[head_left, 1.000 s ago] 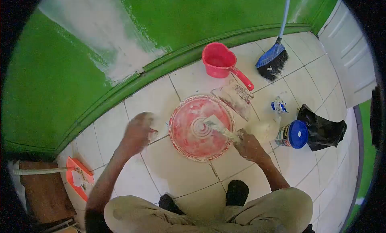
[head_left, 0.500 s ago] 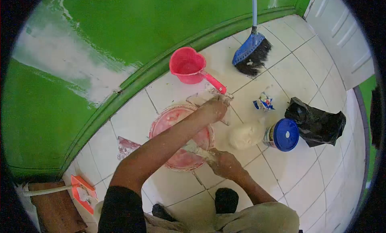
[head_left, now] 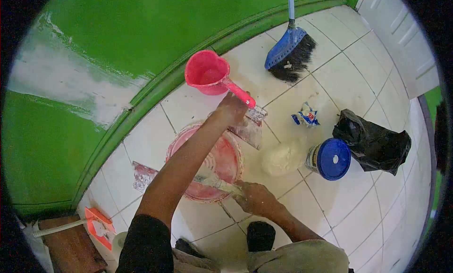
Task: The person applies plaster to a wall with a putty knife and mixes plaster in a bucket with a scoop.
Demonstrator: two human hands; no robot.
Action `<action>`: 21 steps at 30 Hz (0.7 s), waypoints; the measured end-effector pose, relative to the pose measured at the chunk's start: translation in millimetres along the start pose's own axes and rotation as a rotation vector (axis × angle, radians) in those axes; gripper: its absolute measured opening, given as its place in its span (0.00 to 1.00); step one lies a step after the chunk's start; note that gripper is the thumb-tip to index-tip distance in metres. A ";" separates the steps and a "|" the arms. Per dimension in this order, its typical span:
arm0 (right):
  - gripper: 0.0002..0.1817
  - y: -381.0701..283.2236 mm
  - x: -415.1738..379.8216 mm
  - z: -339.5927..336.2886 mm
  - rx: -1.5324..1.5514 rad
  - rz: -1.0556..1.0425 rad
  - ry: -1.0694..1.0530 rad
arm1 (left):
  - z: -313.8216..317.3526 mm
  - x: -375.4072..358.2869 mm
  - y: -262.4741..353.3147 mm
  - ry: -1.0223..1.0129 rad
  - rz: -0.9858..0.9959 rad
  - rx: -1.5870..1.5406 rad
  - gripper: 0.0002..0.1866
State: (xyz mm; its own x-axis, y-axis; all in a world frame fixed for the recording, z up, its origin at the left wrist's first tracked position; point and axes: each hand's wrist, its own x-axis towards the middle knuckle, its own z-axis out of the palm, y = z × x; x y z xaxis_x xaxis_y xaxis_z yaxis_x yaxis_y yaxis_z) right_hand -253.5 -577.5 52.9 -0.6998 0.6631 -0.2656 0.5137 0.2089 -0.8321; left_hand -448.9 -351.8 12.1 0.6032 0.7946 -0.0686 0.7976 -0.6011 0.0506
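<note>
A round red basin [head_left: 226,153] smeared with white paste sits on the white tiled floor. My left arm reaches across it. My left hand [head_left: 232,109] is closed on the upper edge of a paste-covered flat trowel [head_left: 251,127], right beside the handle of a red heart-shaped dipper [head_left: 206,71]. My right hand [head_left: 255,197] grips the handle of a putty knife [head_left: 214,182], whose blade lies inside the basin at its near side. My knees and dark socks show at the bottom.
A white lump of filler [head_left: 283,157], a blue-lidded can [head_left: 331,159], a black bag [head_left: 373,143] and a crumpled wrapper [head_left: 306,116] lie to the right. A blue broom [head_left: 289,51] leans at the green wall. A second scraper [head_left: 141,176] and an orange tool [head_left: 99,226] lie left.
My left hand left the floor at the left, crossed over the basin and closed on the trowel. My right hand stayed on the putty knife. The view shifted right.
</note>
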 end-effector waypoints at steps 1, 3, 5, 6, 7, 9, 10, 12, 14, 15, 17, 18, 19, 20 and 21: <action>0.21 3.4 -3.0 -4.7 -0.019 -0.018 0.008 | -3.4 1.6 -0.2 0.000 -0.003 0.000 0.47; 0.21 9.9 -12.2 -30.5 -0.084 -0.103 -0.087 | -13.8 6.1 1.8 0.059 0.061 0.005 0.45; 0.22 10.3 -41.4 -90.4 -0.205 -0.219 -0.101 | -21.1 7.4 5.2 0.007 0.036 -0.033 0.44; 0.22 3.3 -61.4 -123.4 -0.279 -0.270 -0.009 | -24.7 6.9 7.0 -0.044 0.012 -0.069 0.43; 0.21 -11.8 -74.6 -154.9 -0.365 -0.092 0.005 | -34.4 3.4 12.1 -0.042 0.011 -0.069 0.43; 0.20 -54.4 -90.5 -202.4 -0.349 0.202 0.167 | -51.3 -9.3 26.3 -0.118 -0.011 -0.032 0.33; 0.19 -68.7 -92.1 -214.9 -0.244 0.315 0.314 | -49.2 -14.4 26.7 -0.113 -0.012 -0.034 0.33; 0.17 -62.0 -78.1 -218.4 -0.304 0.303 0.445 | -46.2 -27.0 26.0 0.052 0.103 0.127 0.20; 0.15 -38.3 -58.6 -207.0 -0.481 0.233 0.570 | -50.4 -38.1 28.4 0.087 0.123 0.164 0.20; 0.15 -18.1 -43.5 -193.8 -0.601 0.177 0.560 | -53.7 -43.7 28.5 0.114 0.145 0.204 0.20; 0.14 4.9 -10.4 -158.9 -0.698 0.056 0.638 | -49.4 -54.3 24.2 0.185 0.182 0.209 0.20; 0.14 4.5 4.3 -146.1 -0.722 0.128 0.572 | -47.0 -58.4 22.4 0.256 0.217 0.206 0.20; 0.13 2.3 17.2 -136.8 -0.745 0.199 0.504 | -47.0 -61.1 20.8 0.256 0.216 0.208 0.20; 0.13 0.5 25.8 -130.5 -0.746 0.198 0.504 | -46.9 -63.9 18.8 0.275 0.237 0.244 0.20; 0.11 -1.3 33.1 -125.5 -0.777 0.190 0.495 | -51.0 -66.7 19.2 0.294 0.255 0.279 0.20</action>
State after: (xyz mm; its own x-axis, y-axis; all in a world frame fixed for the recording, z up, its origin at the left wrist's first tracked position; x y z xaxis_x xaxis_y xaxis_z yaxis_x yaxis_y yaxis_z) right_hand -215.1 -465.6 106.2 -0.3712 0.9283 0.0224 0.9098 0.3684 -0.1910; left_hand -473.8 -412.0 68.4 0.7865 0.5850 0.1979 0.6176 -0.7479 -0.2434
